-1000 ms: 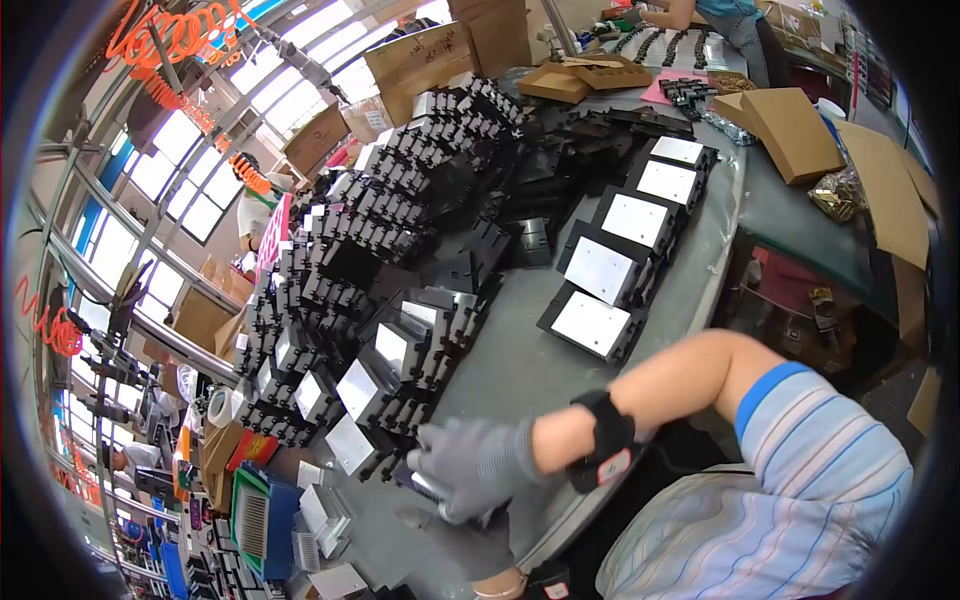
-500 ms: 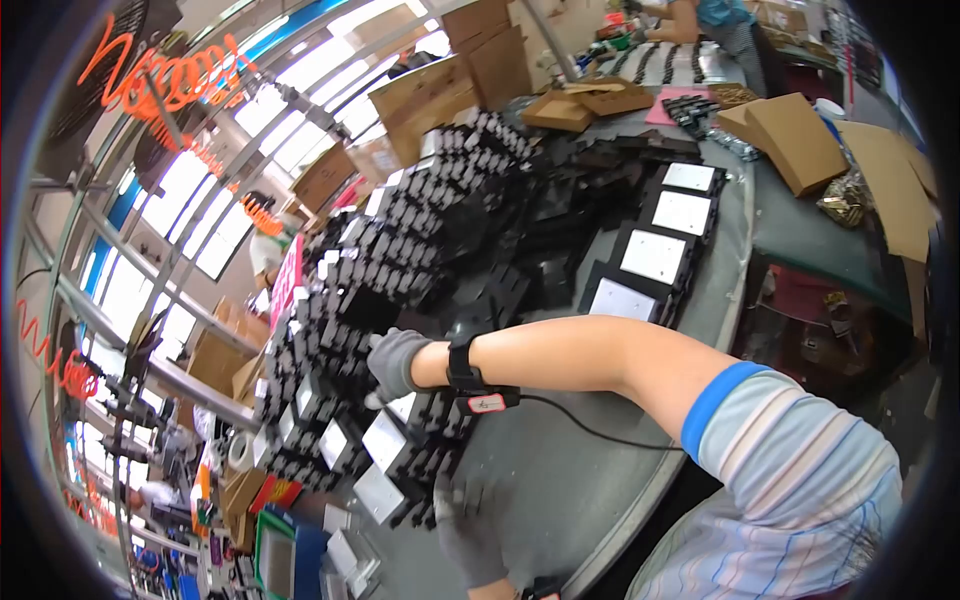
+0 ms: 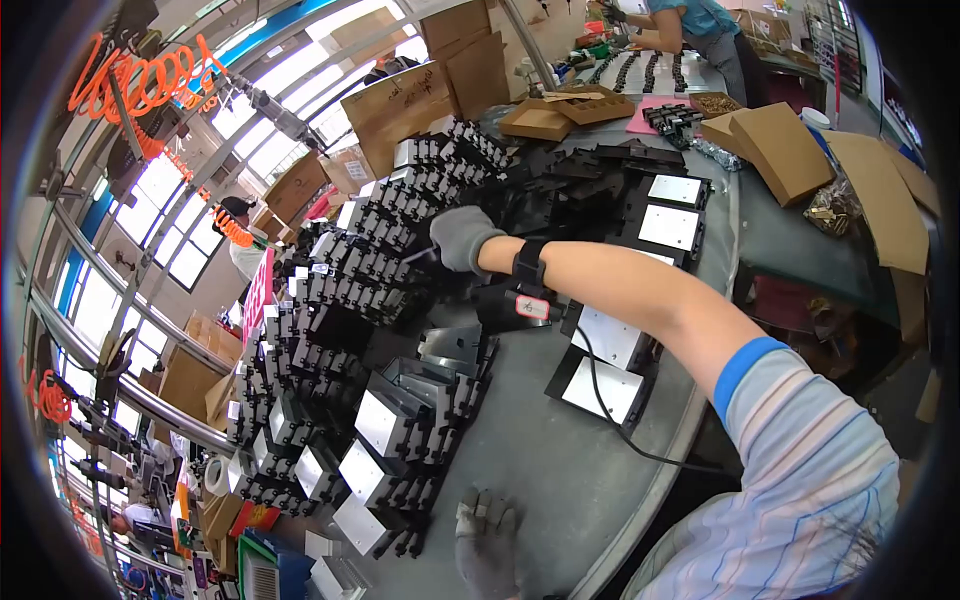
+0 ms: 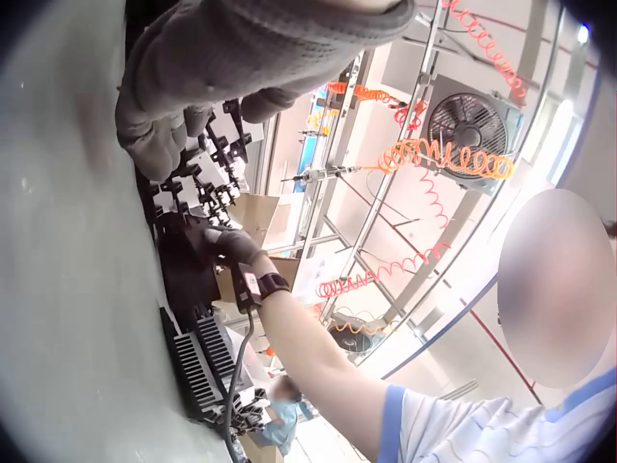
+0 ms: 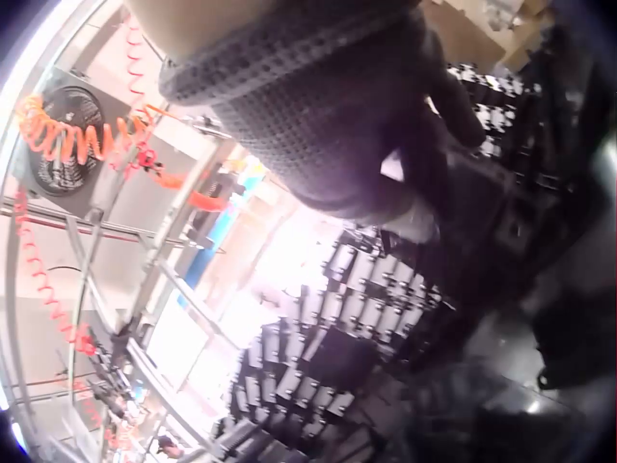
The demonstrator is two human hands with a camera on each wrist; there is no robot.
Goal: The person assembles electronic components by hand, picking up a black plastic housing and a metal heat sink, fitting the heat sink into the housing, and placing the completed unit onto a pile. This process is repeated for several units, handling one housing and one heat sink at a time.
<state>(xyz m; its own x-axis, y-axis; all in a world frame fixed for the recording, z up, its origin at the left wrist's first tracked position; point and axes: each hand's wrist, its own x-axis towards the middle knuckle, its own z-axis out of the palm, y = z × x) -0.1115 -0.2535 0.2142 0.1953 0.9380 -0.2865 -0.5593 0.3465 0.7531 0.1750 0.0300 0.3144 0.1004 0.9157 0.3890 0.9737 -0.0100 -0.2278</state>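
Note:
My right hand (image 3: 465,238), in a grey glove, reaches over black parts (image 3: 560,185) piled at the middle of the table. In the right wrist view the fingers of this hand (image 5: 362,125) bend down against a dark part (image 5: 477,198); whether they grip it is too dark to tell. The gloved left hand (image 3: 487,545) rests near the table's front edge, fingers loosely bent and holding nothing. Ahead and to its left stand black brackets with silver plates (image 3: 360,473). The left wrist view shows the left hand (image 4: 231,68) close above the grey tabletop (image 4: 67,289).
Stacked black brackets (image 3: 370,250) fill the left side. A row of silver-topped parts (image 3: 603,388) lines the right. Cardboard boxes (image 3: 785,150) stand at the back right, and a blue bin (image 3: 290,568) at the lower left. Another person (image 3: 700,35) works at the far table.
My right hand has left the spot beside the left hand and moved forward over the stacks to the dark pile. The left hand has come down onto the table, holding nothing.

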